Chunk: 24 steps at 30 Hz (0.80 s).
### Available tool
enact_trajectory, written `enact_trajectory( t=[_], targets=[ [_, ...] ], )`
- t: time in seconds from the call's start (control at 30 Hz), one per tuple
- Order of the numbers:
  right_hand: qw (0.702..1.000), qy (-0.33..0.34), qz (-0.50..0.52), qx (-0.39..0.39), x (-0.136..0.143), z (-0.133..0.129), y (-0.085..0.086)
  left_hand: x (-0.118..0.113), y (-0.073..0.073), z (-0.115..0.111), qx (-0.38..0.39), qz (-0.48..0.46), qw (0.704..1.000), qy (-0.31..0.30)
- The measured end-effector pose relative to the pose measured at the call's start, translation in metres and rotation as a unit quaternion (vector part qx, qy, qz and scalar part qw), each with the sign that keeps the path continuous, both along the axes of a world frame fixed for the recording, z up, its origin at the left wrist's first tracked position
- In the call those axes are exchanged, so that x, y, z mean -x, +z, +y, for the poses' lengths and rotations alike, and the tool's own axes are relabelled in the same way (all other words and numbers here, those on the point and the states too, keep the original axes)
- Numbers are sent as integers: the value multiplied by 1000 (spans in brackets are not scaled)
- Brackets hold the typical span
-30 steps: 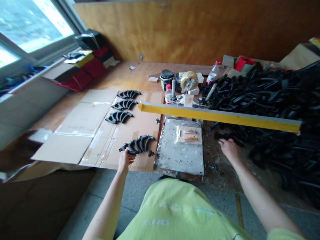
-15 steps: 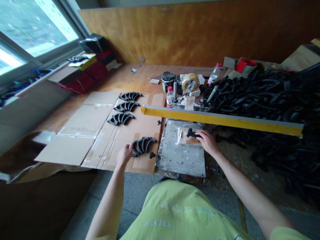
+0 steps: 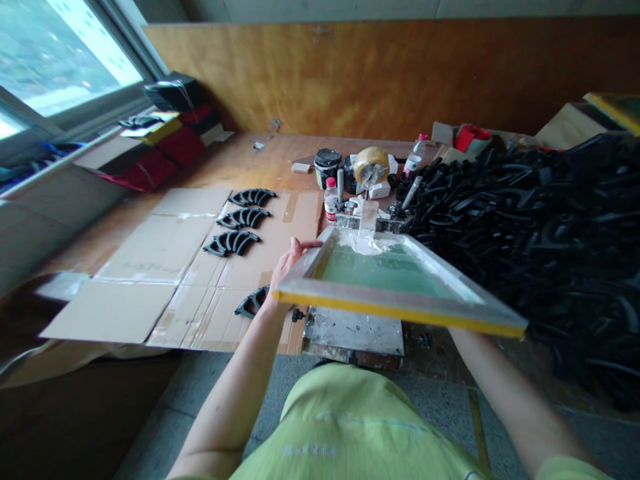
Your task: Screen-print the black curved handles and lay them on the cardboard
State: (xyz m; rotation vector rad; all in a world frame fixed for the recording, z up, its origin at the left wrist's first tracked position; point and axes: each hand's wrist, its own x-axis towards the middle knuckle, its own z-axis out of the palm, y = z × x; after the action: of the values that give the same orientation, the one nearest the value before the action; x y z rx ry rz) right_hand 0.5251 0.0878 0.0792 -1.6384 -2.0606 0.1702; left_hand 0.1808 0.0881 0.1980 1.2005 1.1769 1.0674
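Note:
My left hand point(image 3: 290, 267) is at the left edge of a framed screen point(image 3: 390, 270), its fingers and thumb around the frame. The screen has a grey frame, a yellow front edge and green mesh, and hangs tilted above a metal plate point(image 3: 355, 330). A whitish smear lies at the mesh's far end. My right hand is hidden under the screen; only its forearm shows. Rows of curved black parts point(image 3: 233, 243) lie on flattened cardboard point(image 3: 200, 300). Another such group point(image 3: 250, 303) is partly covered by my left hand and wrist.
A large pile of black parts point(image 3: 540, 220) fills the right side. Behind the screen stand a black tub point(image 3: 327, 168), a tape roll point(image 3: 371, 165) and two red-capped bottles point(image 3: 331, 200). Red and black boxes point(image 3: 150, 157) sit by the window. A black knob point(image 3: 298, 315) borders the plate.
The screen has come down and tilted, so its mesh now shows. My left hand moved from the black parts to the frame. My right hand went out of sight beneath it.

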Motion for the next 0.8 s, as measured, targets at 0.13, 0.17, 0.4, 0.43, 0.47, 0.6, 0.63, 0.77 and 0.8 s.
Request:
enact_trajectory(
  t=[0.13,0.17,0.4,0.43,0.47,0.6,0.63,0.77,0.8],
  targets=[
    [990,-112,45,-80,-8,32,29,18,-57,-33,107,59,992,-28],
    [989,-101,47,-98,3,42,36,19,-74,-38,125,55,990,-24],
    [993,49,-108,17,93,79,40,17,-149,-42,129,89,988,-3],
    [989,57,-129,37,97,73,36,18,-152,-42,128,92,987,-4],
    [986,69,-147,48,99,65,33,18,-154,-42,128,93,987,-7],
    [968,179,-169,43,87,21,32,19,-155,-44,134,86,987,-12],
    [962,214,-165,43,83,14,36,18,-153,-45,133,86,987,-11],
    [954,261,-131,70,72,12,51,14,-145,-47,122,89,989,-4],
    [961,240,-122,67,73,15,51,14,-143,-47,121,91,988,-3]
  ],
)
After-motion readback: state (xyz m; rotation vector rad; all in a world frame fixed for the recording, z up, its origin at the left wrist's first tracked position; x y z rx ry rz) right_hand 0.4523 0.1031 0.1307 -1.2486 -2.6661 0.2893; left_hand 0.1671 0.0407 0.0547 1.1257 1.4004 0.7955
